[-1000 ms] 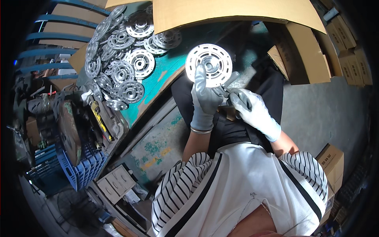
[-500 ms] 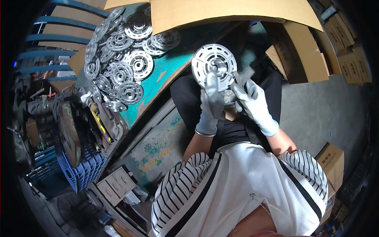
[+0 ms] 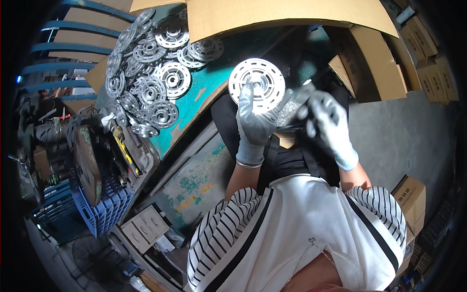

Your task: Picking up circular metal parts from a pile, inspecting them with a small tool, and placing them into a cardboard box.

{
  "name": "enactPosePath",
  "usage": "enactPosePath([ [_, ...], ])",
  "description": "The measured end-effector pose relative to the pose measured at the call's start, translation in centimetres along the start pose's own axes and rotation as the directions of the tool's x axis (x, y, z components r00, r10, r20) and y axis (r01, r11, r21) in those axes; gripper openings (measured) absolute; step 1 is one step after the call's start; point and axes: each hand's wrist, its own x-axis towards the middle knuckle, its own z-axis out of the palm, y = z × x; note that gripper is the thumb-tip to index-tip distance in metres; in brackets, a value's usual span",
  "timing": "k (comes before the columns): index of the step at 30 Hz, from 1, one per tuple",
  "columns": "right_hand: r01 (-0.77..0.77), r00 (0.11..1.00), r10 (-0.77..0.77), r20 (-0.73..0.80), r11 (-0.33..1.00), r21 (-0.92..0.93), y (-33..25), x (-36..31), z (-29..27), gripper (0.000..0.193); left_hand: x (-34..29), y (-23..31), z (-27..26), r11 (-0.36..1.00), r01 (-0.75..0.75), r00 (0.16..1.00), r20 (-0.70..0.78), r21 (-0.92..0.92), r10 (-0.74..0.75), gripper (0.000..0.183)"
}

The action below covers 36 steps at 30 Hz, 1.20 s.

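My left hand (image 3: 256,119), in a grey-coated white glove, grips a round slotted metal disc (image 3: 272,80) with a raised hub, its face turned up toward me. The thumb lies across the lower part of the disc near the hub. To the right of the disc, clear of it, is my gloved right hand (image 3: 328,121). Its fingers are curled and smeared by motion, so whether they hold anything is hidden. Just below the disc, between the hands, shows a container of small silvery bits (image 3: 289,115), too fine to make out.
Many similar metal discs (image 3: 152,90) lie piled on the green worktable (image 3: 197,95) at left. A large cardboard flap (image 3: 292,12) hangs over the far side; an open carton (image 3: 369,63) stands to its right. A blue plastic crate (image 3: 104,209) and machinery (image 3: 87,160) are at far left.
The right hand has come away from the disc and moved right. The left hand has shifted the disc slightly left and tilted it, so its face catches more light.
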Motion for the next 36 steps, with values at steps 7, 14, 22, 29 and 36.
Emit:
enactPosePath([
  [7,0.211,0.974,-0.133,0.183,0.826,-0.523,3.2,-0.6,1.5,0.026,0.1,0.1,-0.8,-0.198,-0.421,0.864,0.457,0.885,0.209,0.038],
  [14,0.349,0.935,-0.292,0.201,0.659,-0.667,3.7,0.1,1.5,0.026,0.4,-0.9,-2.7,-0.251,-0.424,0.816,0.487,0.870,0.311,0.047],
  [22,0.349,0.934,-0.268,0.234,0.556,-0.754,4.3,0.4,1.2,0.023,0.4,-0.8,0.8,0.951,0.041,0.973,-0.229,0.305,0.032,0.048],
  [29,0.350,0.933,-0.300,0.202,0.613,-0.709,5.7,0.6,1.0,0.025,-0.3,-1.0,-1.2,0.498,-0.166,0.944,-0.009,0.851,0.329,0.033],
  [36,0.335,0.940,-0.281,0.191,0.675,-0.657,4.9,0.4,1.2,0.025,-0.3,-1.4,-1.6,0.400,-0.153,0.958,0.036,0.904,0.284,0.047],
])
